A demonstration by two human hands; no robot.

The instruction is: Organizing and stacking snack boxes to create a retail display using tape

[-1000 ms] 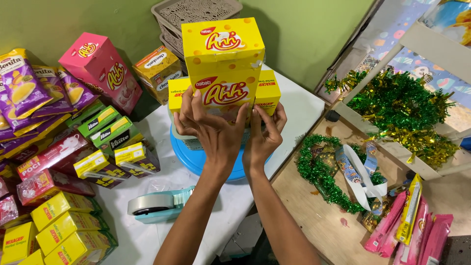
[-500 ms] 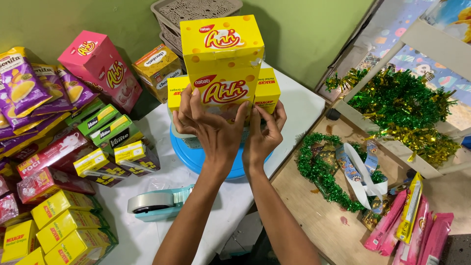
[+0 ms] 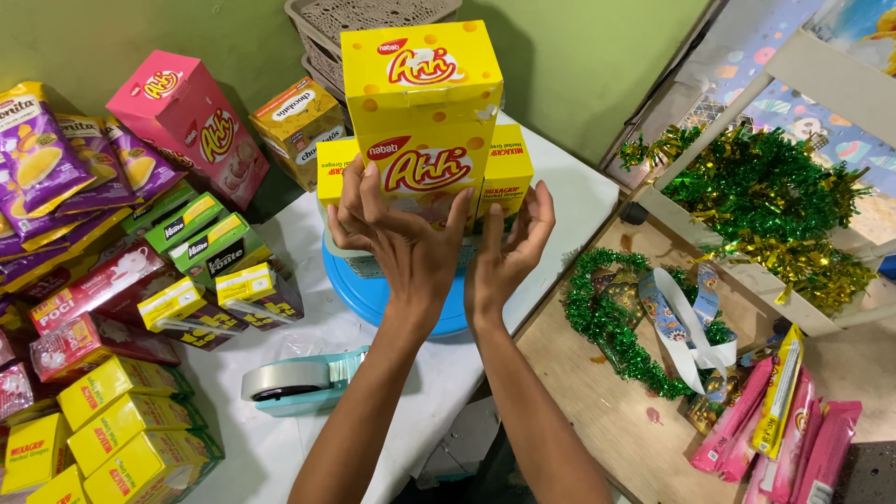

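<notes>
Standing at the middle of the white table (image 3: pixel 569 201), on a blue round lid (image 3: pixel 397 303): one tall yellow snack box (image 3: pixel 425 121), flanked by smaller yellow cartons (image 3: pixel 507 173) pressed against its lower sides.

Left hand (image 3: pixel 392 233): fingers spread, palm flat against the front face of the tall box, thumb reaching toward the left-side carton; it appears to steady the stack rather than grasp it.

Right hand (image 3: pixel 504 247): fingers open and slightly curled, tips touching or just beside the right-side carton, seemingly keeping it snug to the tall box. Neither hand is closed around anything.

Tape dispenser (image 3: pixel 299 381): pale teal, near the table's front edge, within reach of the left arm.

Pink snack box (image 3: pixel 191 121): tilted, toward the table's back left corner, beside an orange-yellow carton (image 3: pixel 297 119).

Green and yellow small cartons (image 3: pixel 210 247): loose heap along the left edge, with purple snack bags (image 3: pixel 56 159) behind.

Woven basket (image 3: pixel 373 19): behind the tall box, by the green wall.

Green tinsel garland (image 3: pixel 607 317): coiled on the wooden board (image 3: pixel 607 420) to the right, apart from the table; pink sachets (image 3: pixel 784 429) at that board's near right corner.
</notes>
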